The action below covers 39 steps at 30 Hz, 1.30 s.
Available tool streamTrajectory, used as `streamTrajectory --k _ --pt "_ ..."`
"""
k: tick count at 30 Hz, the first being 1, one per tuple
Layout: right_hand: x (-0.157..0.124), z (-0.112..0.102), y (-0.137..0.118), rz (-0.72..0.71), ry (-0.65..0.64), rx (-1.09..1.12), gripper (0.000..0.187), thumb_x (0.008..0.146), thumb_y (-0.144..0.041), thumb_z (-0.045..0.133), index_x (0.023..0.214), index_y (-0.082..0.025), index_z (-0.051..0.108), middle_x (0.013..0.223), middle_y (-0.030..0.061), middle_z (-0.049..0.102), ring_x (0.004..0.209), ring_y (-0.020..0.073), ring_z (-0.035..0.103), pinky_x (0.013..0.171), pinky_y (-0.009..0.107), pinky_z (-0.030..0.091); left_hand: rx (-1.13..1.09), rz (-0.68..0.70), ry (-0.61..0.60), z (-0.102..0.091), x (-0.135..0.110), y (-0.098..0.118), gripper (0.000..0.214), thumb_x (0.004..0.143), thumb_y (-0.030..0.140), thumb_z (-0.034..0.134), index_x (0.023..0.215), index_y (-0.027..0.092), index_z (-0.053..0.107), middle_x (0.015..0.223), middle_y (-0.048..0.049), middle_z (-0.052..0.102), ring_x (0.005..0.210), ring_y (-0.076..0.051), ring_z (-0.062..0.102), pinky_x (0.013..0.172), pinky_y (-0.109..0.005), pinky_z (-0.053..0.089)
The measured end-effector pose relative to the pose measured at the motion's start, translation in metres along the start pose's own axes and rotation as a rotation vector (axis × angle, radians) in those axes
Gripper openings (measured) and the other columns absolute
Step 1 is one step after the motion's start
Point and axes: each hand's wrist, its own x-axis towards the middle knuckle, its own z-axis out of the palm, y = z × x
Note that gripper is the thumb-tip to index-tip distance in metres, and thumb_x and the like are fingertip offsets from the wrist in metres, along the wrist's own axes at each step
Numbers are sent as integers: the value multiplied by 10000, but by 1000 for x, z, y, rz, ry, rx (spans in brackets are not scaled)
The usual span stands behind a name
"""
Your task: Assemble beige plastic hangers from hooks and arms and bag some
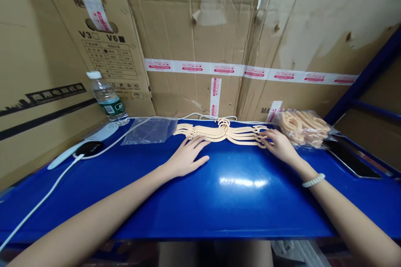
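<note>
Several cream-coloured clothes hangers (213, 133) lie fanned out flat on the blue table, their hooks bunched at the back. My left hand (188, 156) rests at the left arms of the hangers, fingers stretched out and spread on the nearest ones. At the other end, the fingertips of my right hand (280, 146) are bent around the right tips of the hangers, pinching at the end of one. Just left of the stack lies a flat clear plastic bag (150, 131). A bagged bundle of similar hangers (302, 127) sits beyond my right hand.
A water bottle (109, 100) stands at the back left. Near it are a pale hairbrush (81, 144), a black round device (89, 149) and a white cable (53, 192). A dark phone (351, 158) lies at right. Cardboard (200, 37) walls the table's back.
</note>
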Motion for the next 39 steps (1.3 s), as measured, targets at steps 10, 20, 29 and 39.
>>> streamTrajectory --k 10,20,29,39 --pt "1 -9 0 93 -54 16 222 899 -263 547 960 -173 741 904 105 713 729 228 680 686 342 546 -29 -318 229 -6 2 -24 303 906 257 506 1145 127 638 1027 -109 688 1040 -281 641 972 -432 508" --pt "-4 6 -11 -26 -145 24 286 930 -308 551 1107 -171 729 1080 155 726 996 310 688 884 463 567 -24 -265 225 3 -5 -29 446 909 337 518 1296 128 594 1212 -152 600 1172 -309 576 1047 -468 465" --pt "-2 17 -9 -80 -143 46 170 922 -247 571 997 -193 714 1003 134 729 989 304 657 931 502 516 -405 -54 101 -6 -17 18 355 919 273 520 1257 189 591 1019 -65 594 851 -184 590 812 -343 518" --pt "-2 -1 -25 35 -151 215 193 931 -379 542 847 -213 593 795 57 685 696 208 645 659 339 528 -813 -155 119 -5 -17 29 252 896 300 581 1110 185 646 960 -61 687 868 -175 640 771 -306 526"
